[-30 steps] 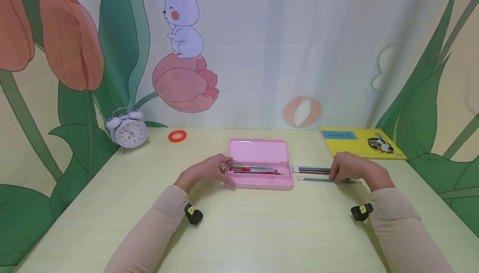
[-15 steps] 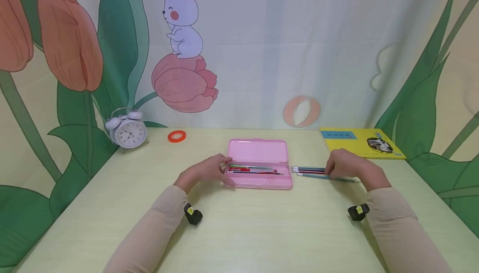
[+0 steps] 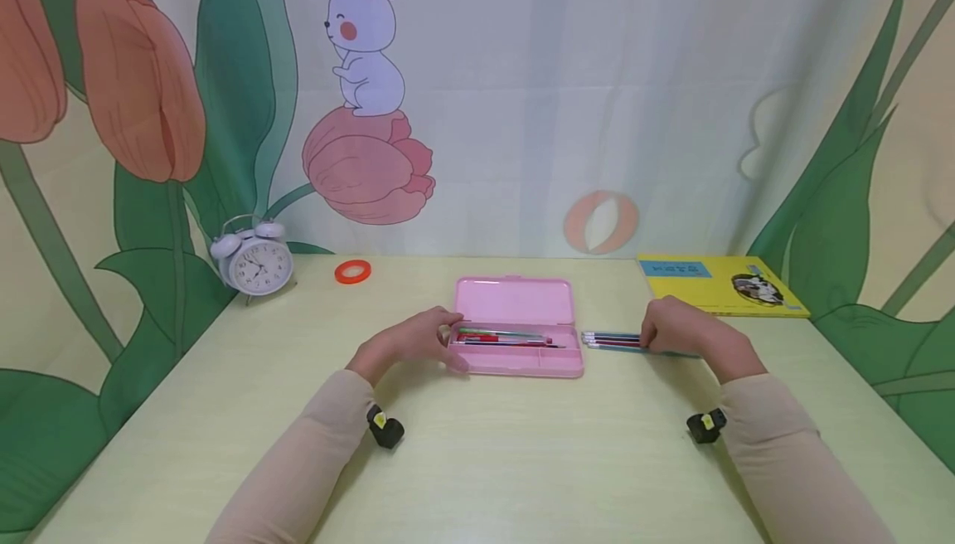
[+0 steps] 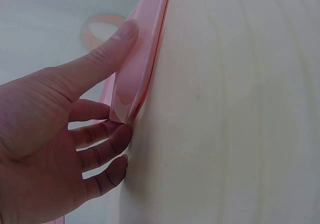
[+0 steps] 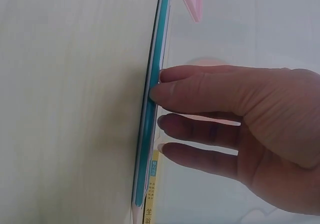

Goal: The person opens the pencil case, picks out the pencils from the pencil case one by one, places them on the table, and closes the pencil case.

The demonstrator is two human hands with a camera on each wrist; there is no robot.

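Observation:
A pink pencil case [image 3: 561, 364] lies open on the table, its lid folded back. Several pens and pencils [image 3: 507, 338] fill its rear compartment. My left hand [image 3: 414, 338] grips the case's left end; in the left wrist view the thumb presses the side wall and the fingers bend round the corner. Right of the case, several pencils [image 3: 603, 337] lie side by side with their eraser ends toward it. My right hand [image 3: 681, 327] pinches a teal pencil [image 5: 159, 39] at the near side of that row. The fingers hide part of the row.
A yellow book [image 3: 724, 285] lies behind the right hand. At the back left stand a white alarm clock [image 3: 259, 264] and, beside it, a red tape ring [image 3: 353, 271]. A printed curtain [image 3: 507, 113] hangs behind the table's far edge.
The right hand has moved left and away from me, bringing the teal pencil from apart at the front up against the other pencils. The left hand and the case have stayed still.

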